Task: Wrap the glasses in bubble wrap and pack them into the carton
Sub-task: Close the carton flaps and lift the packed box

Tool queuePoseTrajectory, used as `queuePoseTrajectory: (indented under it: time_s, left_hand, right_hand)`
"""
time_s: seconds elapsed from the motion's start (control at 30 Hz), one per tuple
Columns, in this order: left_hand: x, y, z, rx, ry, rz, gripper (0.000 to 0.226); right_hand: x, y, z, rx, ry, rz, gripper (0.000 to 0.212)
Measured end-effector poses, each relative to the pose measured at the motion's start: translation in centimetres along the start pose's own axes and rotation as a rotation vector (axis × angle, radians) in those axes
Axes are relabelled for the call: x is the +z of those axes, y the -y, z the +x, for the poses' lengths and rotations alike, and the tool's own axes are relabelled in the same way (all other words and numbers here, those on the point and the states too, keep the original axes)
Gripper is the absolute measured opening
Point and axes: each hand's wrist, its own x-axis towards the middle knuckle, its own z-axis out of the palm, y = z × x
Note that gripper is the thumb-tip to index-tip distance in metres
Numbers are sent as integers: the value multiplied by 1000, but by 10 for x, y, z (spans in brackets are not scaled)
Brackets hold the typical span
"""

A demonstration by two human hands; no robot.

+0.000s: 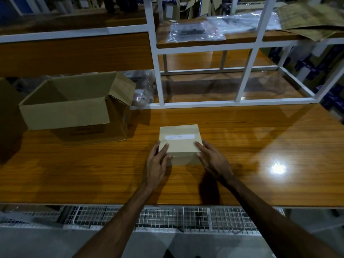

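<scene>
Brown cardboard, closed: small box point(179, 141) with a white label on its lid, standing on the table point(260, 146) around the middle, nearer the front edge than the back. Left hand point(158, 161) on the box's near left corner, fingers straight, tips over the lid's edge, thumb along the left side. Right hand point(211, 158) on the near right corner, index finger stretched flat over the lid, the other fingers down the right side. Neither hand curled round the box; both pressing with straight fingers from opposite sides. Both forearms bare, reaching in over the front edge.

Toward the back left of the table, well apart from the small box: large open carton point(74, 108), flaps up and outward, inside in shadow and contents impossible to make out. Just beside the carton's right flap, at the back edge: clear plastic wrap point(143, 90), crumpled, with something pinkish in it, too blurred to identify.

Behind the table: white metal frame point(158, 71) with wooden shelves. On the upper shelf, clear plastic bags point(195, 31) holding dark items, and beside them to the right a sheet of brown patterned paper point(312, 17). Below the front edge: white wire mesh point(167, 216).
</scene>
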Motion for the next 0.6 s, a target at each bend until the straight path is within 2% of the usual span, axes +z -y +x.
queuePoseTrajectory:
  time_s: [0.23,0.33,0.43,0.5,0.6]
  left_hand:
    - [9,4,-20,19,-7,145,49]
    - [4,-2,-17,42,18,315,67]
    - [-2,-6,-16,178,75,496,65]
    - [-3,-7,-14,269,97,529,60]
    - [-2,-10,-10,296,94,520,57]
  right_hand:
    - [11,1,-2,-9,-68,99,48]
    - [21,8,1,120,-166,353,43]
    - [25,21,4,241,-274,538,35]
    - [28,24,3,239,-296,595,43]
    - [32,19,0,310,-257,703,64]
